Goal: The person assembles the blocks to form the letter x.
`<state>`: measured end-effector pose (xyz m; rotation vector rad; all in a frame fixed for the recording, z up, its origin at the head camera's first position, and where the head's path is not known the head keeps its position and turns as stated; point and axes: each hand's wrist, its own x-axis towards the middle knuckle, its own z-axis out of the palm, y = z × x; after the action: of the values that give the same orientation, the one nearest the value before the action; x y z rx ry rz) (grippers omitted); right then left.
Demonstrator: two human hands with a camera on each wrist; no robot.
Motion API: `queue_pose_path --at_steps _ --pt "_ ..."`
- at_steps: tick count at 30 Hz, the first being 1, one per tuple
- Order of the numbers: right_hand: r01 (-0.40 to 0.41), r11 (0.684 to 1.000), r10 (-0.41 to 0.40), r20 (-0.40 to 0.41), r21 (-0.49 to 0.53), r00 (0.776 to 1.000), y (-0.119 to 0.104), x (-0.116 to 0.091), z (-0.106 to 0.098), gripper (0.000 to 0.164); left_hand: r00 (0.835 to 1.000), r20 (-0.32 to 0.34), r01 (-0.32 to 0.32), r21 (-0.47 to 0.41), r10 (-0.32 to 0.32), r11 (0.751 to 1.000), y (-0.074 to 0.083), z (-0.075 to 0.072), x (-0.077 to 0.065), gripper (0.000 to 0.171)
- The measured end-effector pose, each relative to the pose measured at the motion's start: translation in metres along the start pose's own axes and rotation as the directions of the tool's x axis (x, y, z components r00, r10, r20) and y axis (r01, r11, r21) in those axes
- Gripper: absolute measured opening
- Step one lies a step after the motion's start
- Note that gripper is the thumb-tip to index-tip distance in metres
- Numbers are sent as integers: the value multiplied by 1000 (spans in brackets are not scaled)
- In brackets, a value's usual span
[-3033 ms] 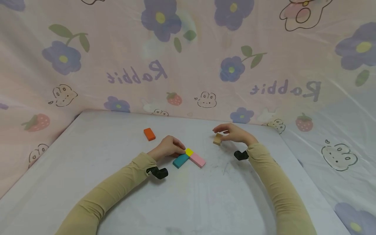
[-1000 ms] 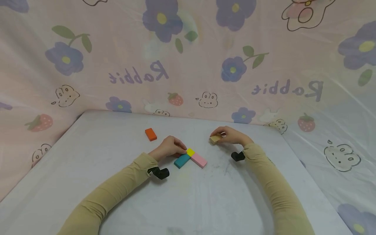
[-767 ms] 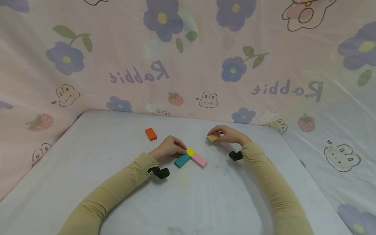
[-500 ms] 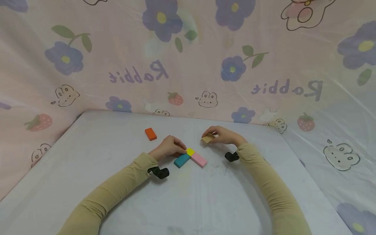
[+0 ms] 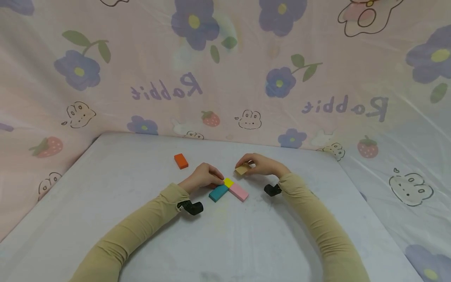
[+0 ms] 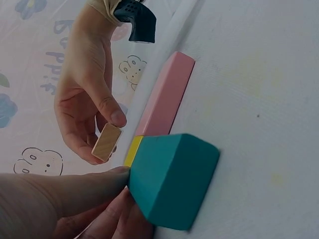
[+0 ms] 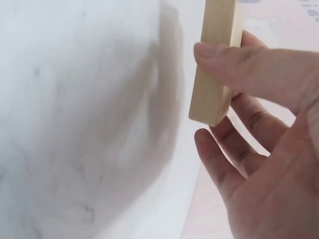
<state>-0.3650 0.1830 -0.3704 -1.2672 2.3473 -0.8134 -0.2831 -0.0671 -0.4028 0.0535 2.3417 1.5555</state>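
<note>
1 wooden block (image 5: 242,169) is pinched in the fingers of the right hand (image 5: 264,165) above the desk (image 5: 225,243), the left hand (image 5: 202,176) touches the teal block (image 5: 218,193), grip unclear, so placing probably calls for lowering near the yellow block (image 5: 228,183).

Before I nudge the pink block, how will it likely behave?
The pink block looks stiff, judging by its straight edges and flat faces. Lying flat on the white tabletop, it should slide rather than roll or tip. Its end seems to meet the yellow block, so pushing that way would probably shift both.
</note>
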Motion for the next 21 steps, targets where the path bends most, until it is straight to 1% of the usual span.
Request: queue_pose_path --at_steps 4,13,21 --pt "2 1000 -1 8 -4 1000 0 3 4 33 1000 1 -5 -11 5 1000 0 0 0 15" --pt "-29 1000 29 32 3 999 -3 9 13 32 1000 -2 2 -26 -2 1000 1 0 0 15" --pt "-32 999 31 45 15 998 -6 11 16 33 1000 3 -4 -10 4 1000 0 0 -1 15"
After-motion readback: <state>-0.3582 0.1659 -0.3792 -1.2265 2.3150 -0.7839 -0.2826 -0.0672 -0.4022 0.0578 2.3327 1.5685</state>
